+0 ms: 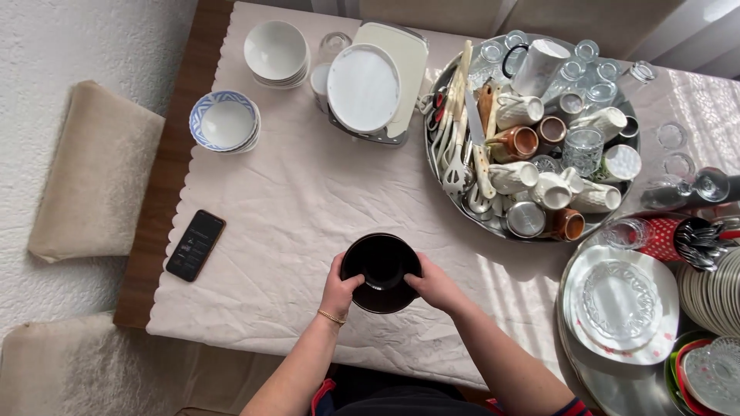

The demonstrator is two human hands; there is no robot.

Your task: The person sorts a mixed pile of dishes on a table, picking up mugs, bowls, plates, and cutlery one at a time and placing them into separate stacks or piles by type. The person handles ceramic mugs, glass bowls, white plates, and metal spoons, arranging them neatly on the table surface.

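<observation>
While gripping round black ceramic bowl [381, 272] between both hands, left [340, 290] and right [435, 286] equally near, fingers closed on opposite rims.

Wooden bench [154, 231] under a creased off-white scalloped cloth [308, 200]. Directly on the cloth: black phone [196, 245] near the left edge, blue-patterned bowl stack [224, 122], plain white bowl stack [276, 52], white plates on a pale tray [378, 81], round metal tray [532, 135] (mugs, glasses, utensils), second metal tray [609, 381] with plates at right, loose clear glasses [672, 150] far right.
</observation>
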